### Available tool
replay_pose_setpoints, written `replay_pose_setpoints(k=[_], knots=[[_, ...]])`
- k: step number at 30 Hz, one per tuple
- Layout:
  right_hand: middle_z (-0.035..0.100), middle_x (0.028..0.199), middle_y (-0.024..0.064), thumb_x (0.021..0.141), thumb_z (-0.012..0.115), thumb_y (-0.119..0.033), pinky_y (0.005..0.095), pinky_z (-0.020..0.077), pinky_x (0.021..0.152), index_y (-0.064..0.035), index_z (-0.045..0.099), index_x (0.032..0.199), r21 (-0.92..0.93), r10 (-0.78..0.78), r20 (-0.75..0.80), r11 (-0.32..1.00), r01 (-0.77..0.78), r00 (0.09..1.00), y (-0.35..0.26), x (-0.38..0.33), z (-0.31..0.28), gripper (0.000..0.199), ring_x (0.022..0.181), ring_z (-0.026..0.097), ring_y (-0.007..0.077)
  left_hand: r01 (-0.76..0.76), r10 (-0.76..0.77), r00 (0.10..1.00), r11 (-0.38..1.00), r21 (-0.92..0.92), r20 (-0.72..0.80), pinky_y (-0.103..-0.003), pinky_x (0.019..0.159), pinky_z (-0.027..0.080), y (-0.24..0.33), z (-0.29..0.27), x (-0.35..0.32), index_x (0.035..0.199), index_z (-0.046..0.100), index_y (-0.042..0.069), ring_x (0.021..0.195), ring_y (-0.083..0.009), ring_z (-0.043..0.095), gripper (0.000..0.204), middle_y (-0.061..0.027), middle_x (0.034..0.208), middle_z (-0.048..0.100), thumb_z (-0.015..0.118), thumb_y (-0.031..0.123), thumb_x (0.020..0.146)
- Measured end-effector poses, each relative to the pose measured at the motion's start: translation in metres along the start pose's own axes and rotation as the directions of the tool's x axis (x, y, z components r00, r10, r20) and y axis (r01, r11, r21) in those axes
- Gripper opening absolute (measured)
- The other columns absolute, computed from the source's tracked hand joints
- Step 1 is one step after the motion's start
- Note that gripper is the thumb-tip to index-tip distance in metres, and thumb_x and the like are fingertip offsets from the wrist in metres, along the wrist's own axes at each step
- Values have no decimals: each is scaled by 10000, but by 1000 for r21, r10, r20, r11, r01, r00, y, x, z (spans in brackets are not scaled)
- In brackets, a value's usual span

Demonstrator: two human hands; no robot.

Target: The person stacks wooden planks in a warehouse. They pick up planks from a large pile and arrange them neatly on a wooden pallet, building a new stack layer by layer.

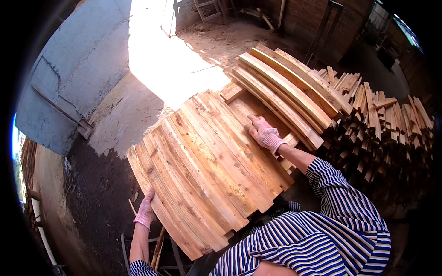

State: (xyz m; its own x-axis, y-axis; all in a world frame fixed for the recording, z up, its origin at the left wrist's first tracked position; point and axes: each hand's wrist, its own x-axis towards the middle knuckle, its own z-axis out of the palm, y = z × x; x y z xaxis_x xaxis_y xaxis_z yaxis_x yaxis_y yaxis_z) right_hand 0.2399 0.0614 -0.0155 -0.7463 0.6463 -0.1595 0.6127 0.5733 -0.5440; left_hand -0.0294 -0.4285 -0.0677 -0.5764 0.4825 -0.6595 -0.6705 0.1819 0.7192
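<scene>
A row of wooden planks (207, 170) lies side by side in front of me, forming a slatted panel with uneven near ends. My left hand (145, 210), in a pale pink glove, holds the outer edge of the leftmost plank; its fingers are partly hidden by that edge. Toward the row's right side, my right hand (265, 133) rests on the wood, also gloved in pink. Its fingers point left, slightly bent and apart, with no separate piece in them. Just beyond this hand, several thicker wooden boards (290, 87) are stacked.
A big heap of cut wood pieces (377, 119) stands at the right. At the left, a long-handled shovel (84, 129) leans by a grey slab wall (83, 60). Sunlight falls on the floor (161, 69) ahead. A brick wall (308, 23) rises at the back.
</scene>
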Motion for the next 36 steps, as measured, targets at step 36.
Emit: replay_pose_setpoints(k=[36], knots=[[531, 1283, 187, 808, 801, -248, 490, 440, 947, -165, 372, 1538, -616, -4, -262, 770, -164, 965, 106, 81, -126, 850, 1202, 549, 333, 13, 760, 526, 442, 897, -382, -426, 1030, 508, 46, 125, 8, 1468, 468, 7, 1258, -275, 583, 711, -170, 1472, 516, 711, 420, 942]])
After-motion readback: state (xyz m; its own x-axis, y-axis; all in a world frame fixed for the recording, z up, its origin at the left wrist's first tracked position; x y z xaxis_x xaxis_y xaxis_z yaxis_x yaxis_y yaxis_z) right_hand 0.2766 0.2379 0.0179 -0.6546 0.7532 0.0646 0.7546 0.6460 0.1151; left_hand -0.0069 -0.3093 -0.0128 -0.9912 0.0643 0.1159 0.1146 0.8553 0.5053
